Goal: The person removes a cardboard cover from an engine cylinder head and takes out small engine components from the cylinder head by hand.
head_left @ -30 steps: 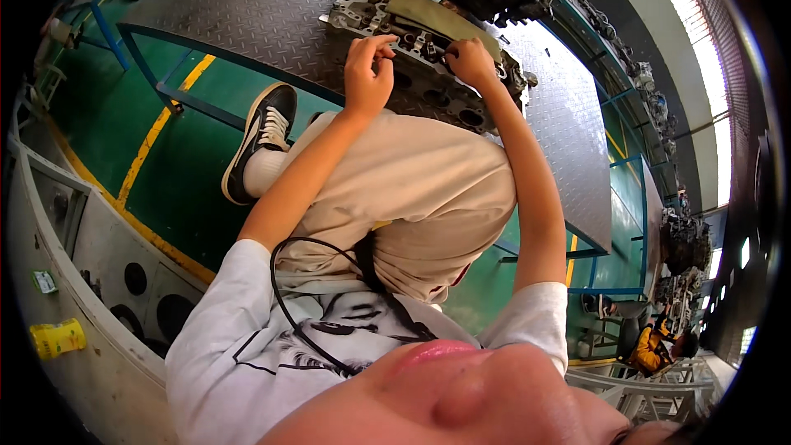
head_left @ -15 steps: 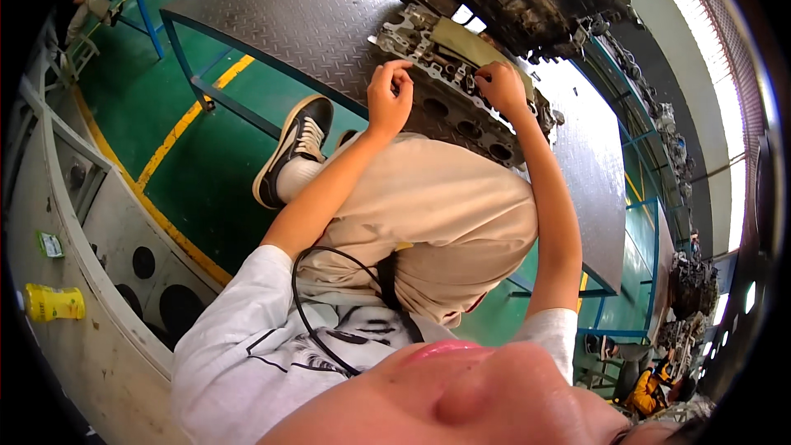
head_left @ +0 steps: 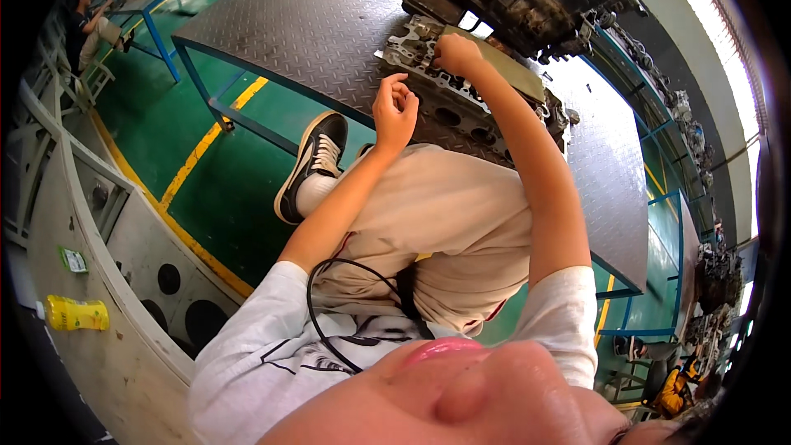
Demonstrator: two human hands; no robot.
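A cylinder head (head_left: 409, 47) with round ports along its near side lies on the metal table (head_left: 288, 29). My right hand (head_left: 458, 55) reaches across to its top, toward the left end. The fingers are bent and closed down against it; whatever they hold is hidden. My left hand (head_left: 395, 115) hovers by the near left side, above my knee. Its fingers are loosely curled, with a gap to the thumb and nothing visible between them. A flat olive-coloured piece (head_left: 504, 64) rests along the far side of the cylinder head, beside my right hand.
A large dark engine block (head_left: 519, 0) stands just beyond the cylinder head. My bent leg (head_left: 461, 189) is close below my hands. At left, a grey bench (head_left: 91, 379) carries a yellow bottle (head_left: 76, 313). A seated person (head_left: 89, 29) is at the far left.
My right hand has moved leftward and farther along the top of the cylinder head. My left hand stays near its near side, fingers still curled. The whole view has shifted slightly.
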